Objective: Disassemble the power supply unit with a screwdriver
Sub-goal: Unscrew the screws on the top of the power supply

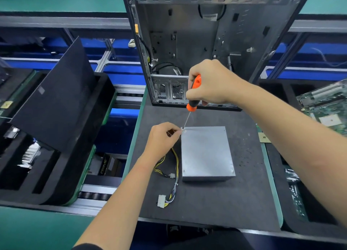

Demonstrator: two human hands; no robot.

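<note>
Dark gray mat (225, 202) on a green bench (28, 229). Open, bare computer case (206, 43) standing at the far edge of the mat. Black foam trays (62, 174) on roller tracks (93, 195) off the left edge, with a black panel (56, 99) leaning tilted in one of them. More black foam past the right edge, holding a green circuit board (326, 107). Small gold chip (264, 137) lying by the right edge of the mat. Silver metal rails (62, 22) and blue shelves (122, 73) farther back. Bright, even light all over.
</note>
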